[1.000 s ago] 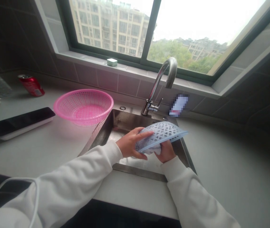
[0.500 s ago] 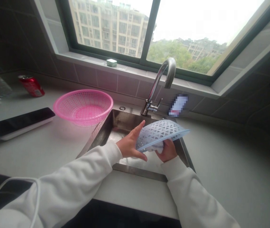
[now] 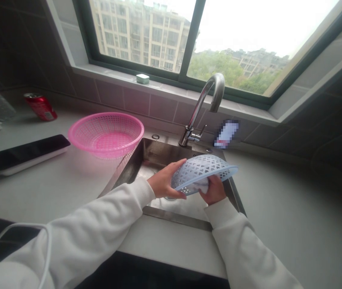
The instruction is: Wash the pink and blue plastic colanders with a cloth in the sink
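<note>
Head view, from my seat: a red can (image 3: 41,106) lies at far left, then an empty pink basket (image 3: 106,133) beside the sink (image 3: 135,164). Over the sink, my left hand (image 3: 164,182) clamps the blue basket (image 3: 202,172), held upside down and tilted. My right hand (image 3: 212,191) presses a white cloth (image 3: 200,184) under it, fingers mostly hidden.

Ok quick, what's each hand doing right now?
Left hand: closed on the rim of the blue basket over the sink.
Right hand: under the basket, pressing a white cloth.
</note>
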`<state>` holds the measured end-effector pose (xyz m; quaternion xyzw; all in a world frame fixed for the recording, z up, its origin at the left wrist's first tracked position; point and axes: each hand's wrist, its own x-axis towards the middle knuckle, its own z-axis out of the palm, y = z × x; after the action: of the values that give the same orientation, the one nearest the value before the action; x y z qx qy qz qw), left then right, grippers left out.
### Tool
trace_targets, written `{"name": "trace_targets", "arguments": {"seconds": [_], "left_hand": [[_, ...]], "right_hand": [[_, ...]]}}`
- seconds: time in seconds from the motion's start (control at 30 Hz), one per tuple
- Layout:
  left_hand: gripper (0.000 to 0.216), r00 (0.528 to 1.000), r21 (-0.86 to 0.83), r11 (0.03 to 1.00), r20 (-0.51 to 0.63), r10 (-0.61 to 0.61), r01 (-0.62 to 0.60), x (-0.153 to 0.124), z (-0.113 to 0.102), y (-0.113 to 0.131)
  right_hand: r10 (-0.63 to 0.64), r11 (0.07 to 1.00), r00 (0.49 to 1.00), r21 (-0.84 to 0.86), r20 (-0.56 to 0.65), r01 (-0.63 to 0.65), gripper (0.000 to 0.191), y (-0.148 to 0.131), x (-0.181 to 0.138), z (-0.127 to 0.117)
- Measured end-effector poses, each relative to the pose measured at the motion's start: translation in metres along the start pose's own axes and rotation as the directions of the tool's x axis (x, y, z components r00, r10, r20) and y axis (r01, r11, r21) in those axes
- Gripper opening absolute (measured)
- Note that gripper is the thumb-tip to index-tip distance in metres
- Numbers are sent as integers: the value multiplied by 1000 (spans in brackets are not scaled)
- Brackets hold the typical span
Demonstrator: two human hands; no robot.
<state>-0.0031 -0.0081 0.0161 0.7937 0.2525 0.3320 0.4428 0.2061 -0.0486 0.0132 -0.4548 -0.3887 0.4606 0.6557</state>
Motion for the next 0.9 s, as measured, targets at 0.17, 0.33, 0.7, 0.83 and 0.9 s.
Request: {"name": "trace_targets", "arguments": {"seconds": [0.17, 0.33, 0.7, 0.83, 0.9], "left_hand": [[125, 1000, 22, 1000, 1, 7, -7, 2, 3, -4], [143, 997, -121, 990, -27, 70, -72, 0, 2, -18], [108, 999, -12, 1000, -34, -19, 19, -1, 0, 1], [107, 998, 7, 1000, -57, -18, 18, -1, 1, 1], [109, 998, -18, 999, -53, -27, 26, 0, 3, 0]], "right_hand": [[36, 999, 999, 0, 0, -36, 31, 4, -1, 3], [55, 996, 992, 68, 112, -63, 37, 4, -1, 20], [16, 997, 989, -78, 146, -4, 41, 18, 1, 7], [-119, 978, 989, -158, 90, 132, 34, 4, 6, -11], [-136, 972, 988, -181, 69, 147, 35, 0, 8, -17]]}}
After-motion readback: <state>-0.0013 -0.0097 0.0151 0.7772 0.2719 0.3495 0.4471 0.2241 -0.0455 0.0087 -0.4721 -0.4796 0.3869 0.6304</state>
